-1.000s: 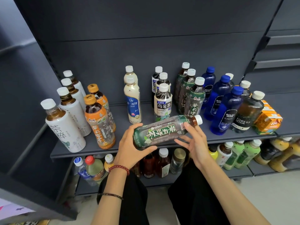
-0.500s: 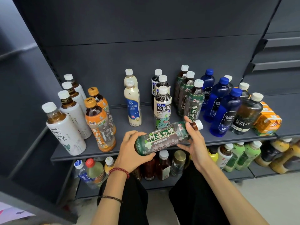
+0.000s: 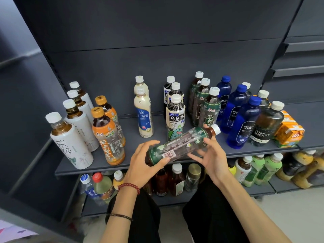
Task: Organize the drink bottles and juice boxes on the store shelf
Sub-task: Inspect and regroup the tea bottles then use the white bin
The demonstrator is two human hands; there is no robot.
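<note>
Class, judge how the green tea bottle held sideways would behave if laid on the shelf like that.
The green tea bottle is round and on its side, so it would probably roll. It looks full of dark liquid, so likely heavy for its size. Its glossy wrap may be slippery.

The dark-green plastic tea bottle bears white blossoms and a white cap; the metal shelf is plain grey.

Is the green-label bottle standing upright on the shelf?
No, the left hand and right hand hold the green-label bottle tilted on its side.
</note>
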